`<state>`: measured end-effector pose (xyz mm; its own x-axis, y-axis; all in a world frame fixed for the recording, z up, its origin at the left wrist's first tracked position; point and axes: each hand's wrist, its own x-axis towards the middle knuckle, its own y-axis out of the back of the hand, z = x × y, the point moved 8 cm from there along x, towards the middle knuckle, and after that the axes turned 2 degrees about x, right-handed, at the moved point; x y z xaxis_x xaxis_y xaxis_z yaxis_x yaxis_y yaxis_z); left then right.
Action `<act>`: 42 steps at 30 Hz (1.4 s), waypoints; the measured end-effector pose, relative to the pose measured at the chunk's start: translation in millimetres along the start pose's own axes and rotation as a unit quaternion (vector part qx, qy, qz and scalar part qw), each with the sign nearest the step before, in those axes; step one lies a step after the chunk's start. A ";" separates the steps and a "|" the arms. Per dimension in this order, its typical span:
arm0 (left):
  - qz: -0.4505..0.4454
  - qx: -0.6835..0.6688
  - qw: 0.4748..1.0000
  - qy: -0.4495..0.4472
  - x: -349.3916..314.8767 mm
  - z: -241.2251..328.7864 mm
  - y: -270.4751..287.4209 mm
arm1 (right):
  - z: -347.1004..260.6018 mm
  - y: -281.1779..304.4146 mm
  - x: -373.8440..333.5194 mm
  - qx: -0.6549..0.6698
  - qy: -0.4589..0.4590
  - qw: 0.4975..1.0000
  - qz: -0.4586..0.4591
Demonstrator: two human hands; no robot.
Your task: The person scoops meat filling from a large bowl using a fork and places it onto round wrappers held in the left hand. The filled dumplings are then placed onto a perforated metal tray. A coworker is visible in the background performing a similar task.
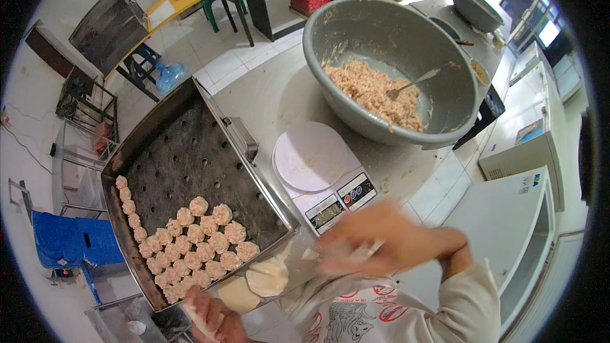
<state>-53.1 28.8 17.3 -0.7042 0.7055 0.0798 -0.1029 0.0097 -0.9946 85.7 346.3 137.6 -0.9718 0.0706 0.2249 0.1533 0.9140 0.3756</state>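
Observation:
My left hand (219, 319) is at the lower edge, by the near corner of a dark metal tray (184, 133). Its fingers curl around a pale, thin piece that looks like a dough wrapper (198, 322), partly hidden. Several round meat dumplings (204, 251) fill the tray's near end, and a short row runs along its left side. Motion blurs my right hand (381, 241), which is over the near end of a white kitchen scale (309, 159); something pale shows by its fingers. Between the hands lies a stack of round dough wrappers (267, 277).
A large grey basin (311, 51) of minced filling (375, 92), with a fork (413, 84) stuck in it, stands beyond the scale. The tray's raised rim and side handle (243, 140) border the scale. White freezers (508, 235) are at the right, a blue chair (73, 241) at the left.

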 end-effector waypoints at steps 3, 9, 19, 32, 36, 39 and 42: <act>0.105 -0.173 0.973 0.115 16.6 -86.0 6.7 | -0.9 156.0 9.3 -0.402 0.018 0.893 0.204; 0.168 0.071 0.907 0.379 43.8 -247.2 10.3 | 140.5 253.9 -10.2 -0.550 -0.401 0.719 -0.138; -0.334 0.706 0.625 0.003 114.0 -345.5 -110.4 | 152.0 321.8 -15.8 -0.667 -0.344 0.652 -0.105; -0.309 0.755 0.568 -0.111 151.9 -369.4 -92.0 | 139.6 307.4 -12.5 -0.547 -0.338 0.764 -0.054; -0.296 0.722 0.620 -0.084 171.9 -333.9 -86.0 | 111.7 322.6 -6.9 -0.613 -0.318 0.723 0.030; -0.261 0.713 0.648 -0.060 187.3 -322.3 -76.1 | 96.8 324.7 -2.4 -0.565 -0.329 0.755 0.055; -0.298 0.691 0.654 -0.078 197.6 -319.0 -84.0 | 79.1 325.7 10.9 -0.576 -0.269 0.764 0.112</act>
<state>40.4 393.4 95.5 -0.3016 0.7869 0.5384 -0.8527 -0.4753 0.2170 110.8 676.4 191.2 -0.7843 0.6099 0.1134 0.0812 -0.0803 0.9935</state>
